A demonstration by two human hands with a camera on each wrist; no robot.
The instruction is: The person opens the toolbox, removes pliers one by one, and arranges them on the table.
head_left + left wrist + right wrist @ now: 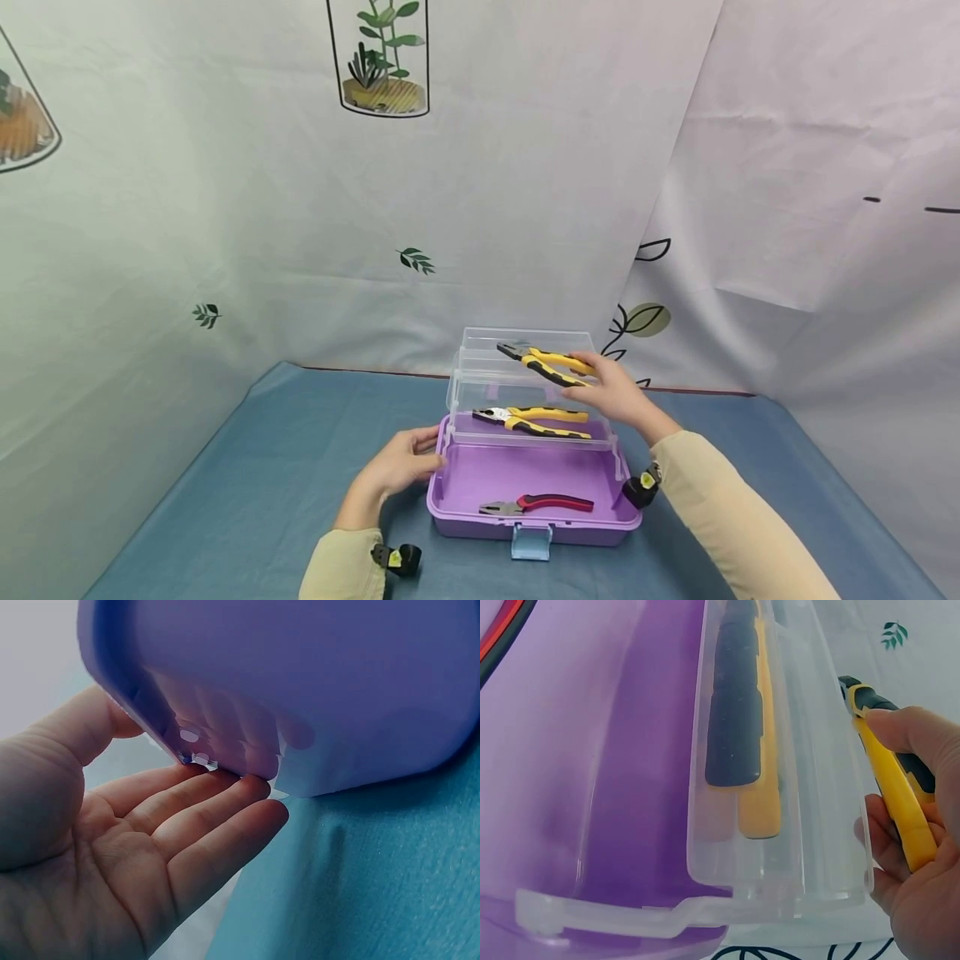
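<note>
My right hand [618, 392] grips yellow-and-black pliers [558, 358] by the handles, jaws pointing left, above the raised clear part of a purple toolbox [465, 527]. In the right wrist view, these pliers [896, 799] sit between thumb and fingers, beside the clear tray [705, 855]. My left hand [401, 462] holds the box's left side, thumb at the rim. The left wrist view shows its fingers [217, 825] against the outer wall. A second yellow-and-black pair of pliers [536, 422] lies in the clear tray. Red-and-black pliers [555, 502] lie in the purple bottom.
A pale blue latch [531, 542] hangs at the toolbox's front. Blue cloth [300, 483] covers the table. A pale printed curtain [525, 183] stands behind and on both sides. The clear upper tier [532, 336] stands raised at the box's back.
</note>
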